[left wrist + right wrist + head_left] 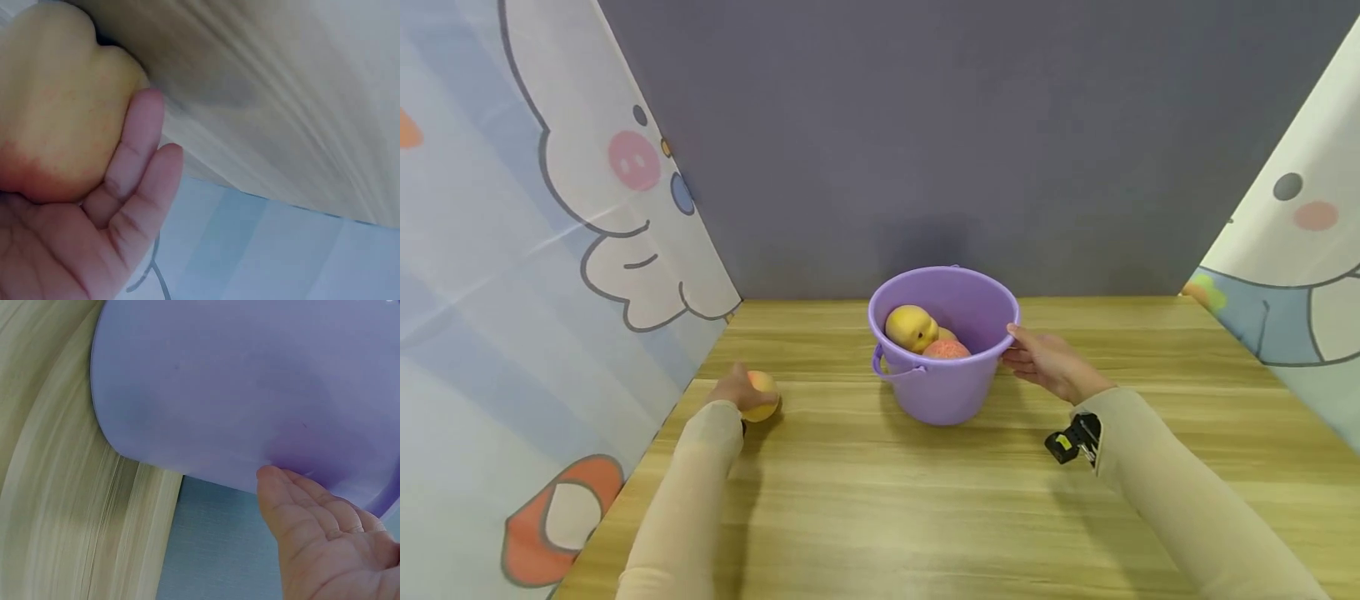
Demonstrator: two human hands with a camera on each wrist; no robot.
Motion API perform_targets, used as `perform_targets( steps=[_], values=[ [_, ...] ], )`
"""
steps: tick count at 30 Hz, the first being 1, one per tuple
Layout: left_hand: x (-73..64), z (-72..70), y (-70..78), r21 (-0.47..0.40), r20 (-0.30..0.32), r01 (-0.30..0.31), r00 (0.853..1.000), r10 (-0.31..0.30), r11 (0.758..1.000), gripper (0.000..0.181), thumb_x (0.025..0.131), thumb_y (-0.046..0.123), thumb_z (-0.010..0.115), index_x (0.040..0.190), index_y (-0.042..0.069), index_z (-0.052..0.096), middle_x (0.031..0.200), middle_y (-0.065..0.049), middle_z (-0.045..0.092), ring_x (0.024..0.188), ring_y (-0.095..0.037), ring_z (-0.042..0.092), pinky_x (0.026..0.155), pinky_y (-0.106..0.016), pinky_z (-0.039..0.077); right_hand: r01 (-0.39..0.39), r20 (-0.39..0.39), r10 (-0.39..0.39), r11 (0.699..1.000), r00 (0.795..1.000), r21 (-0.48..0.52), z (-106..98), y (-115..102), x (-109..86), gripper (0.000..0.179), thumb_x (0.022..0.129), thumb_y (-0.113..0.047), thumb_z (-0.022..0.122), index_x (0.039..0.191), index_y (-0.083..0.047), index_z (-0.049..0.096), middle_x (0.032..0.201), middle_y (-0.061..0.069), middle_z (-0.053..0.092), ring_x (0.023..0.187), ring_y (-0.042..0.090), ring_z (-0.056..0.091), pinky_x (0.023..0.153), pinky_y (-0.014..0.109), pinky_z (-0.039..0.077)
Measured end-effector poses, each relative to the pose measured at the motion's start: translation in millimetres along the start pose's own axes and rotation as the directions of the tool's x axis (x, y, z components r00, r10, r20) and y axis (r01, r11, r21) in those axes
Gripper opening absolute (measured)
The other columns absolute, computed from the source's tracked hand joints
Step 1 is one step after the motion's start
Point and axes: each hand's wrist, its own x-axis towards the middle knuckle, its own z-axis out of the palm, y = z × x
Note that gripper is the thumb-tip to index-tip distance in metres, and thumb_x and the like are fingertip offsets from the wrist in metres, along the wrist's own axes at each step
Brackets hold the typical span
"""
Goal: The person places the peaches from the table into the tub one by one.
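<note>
At the left of the table, my left hand [730,388] holds a yellow peach with a red blush [763,398]. The left wrist view shows its fingers curled along the side of the peach [62,106]. A purple bucket [942,396] stands upright near the back of the table. My right hand [1051,365] pinches its right rim, thumb on top and fingers against the outer wall, which the right wrist view also shows [219,394]. Inside lie a yellow fruit [910,327], a reddish one [947,349] and part of another yellow one, mostly hidden.
The wood-grain table [850,500] ends at a dark grey wall [970,150] behind the bucket. Cartoon-print cloths hang at the left [467,250] and right [1300,308]. The bucket's handle [895,375] hangs down on its front left.
</note>
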Motion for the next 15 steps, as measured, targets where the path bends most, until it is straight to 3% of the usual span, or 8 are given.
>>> perform_targets(
  steps=[3, 7, 15],
  values=[
    [-1.8, 1.9, 3.8, -0.015, -0.002, -0.05, 0.999, 0.049, 0.999, 0.1, 0.078, 0.042, 0.068, 0.142, -0.011, 0.012, 0.117, -0.037, 0.051, 0.105, -0.049, 0.053, 0.085, -0.054, 0.046, 0.0, -0.009, 0.001, 1.0, 1.0, 0.003, -2, 1, -1.2, 0.073, 0.103, -0.04, 0.031, 0.144, 0.017, 0.011, 0.144, 0.036, 0.023, 0.135, 0.044, 0.025, 0.11, 0.049, 0.023],
    [-5.7, 6.0, 5.0, -0.056, -0.017, -0.113, 0.994, 0.112, 0.992, 0.091, 0.077, 0.038, 0.071, 0.137, -0.01, 0.024, 0.116, -0.033, 0.053, 0.101, -0.044, 0.055, 0.083, -0.05, 0.047, -0.002, -0.009, 0.002, 1.0, 1.0, 0.005, -1, 2, -1.7, 0.073, 0.103, -0.039, 0.032, 0.145, 0.016, 0.011, 0.144, 0.037, 0.022, 0.136, 0.044, 0.023, 0.111, 0.049, 0.022],
    [-20.9, 2.6, 6.8, -0.247, -0.007, -0.118, 0.993, 0.12, 0.962, 0.084, 0.073, 0.025, 0.073, 0.133, -0.009, 0.026, 0.114, -0.032, 0.048, 0.095, -0.042, 0.055, 0.066, -0.046, 0.053, 0.004, -0.005, -0.004, 1.0, 1.0, 0.006, 0, 2, -1.4, 0.075, 0.103, -0.042, 0.034, 0.145, 0.016, 0.012, 0.145, 0.036, 0.023, 0.136, 0.044, 0.025, 0.111, 0.049, 0.023]
  ],
)
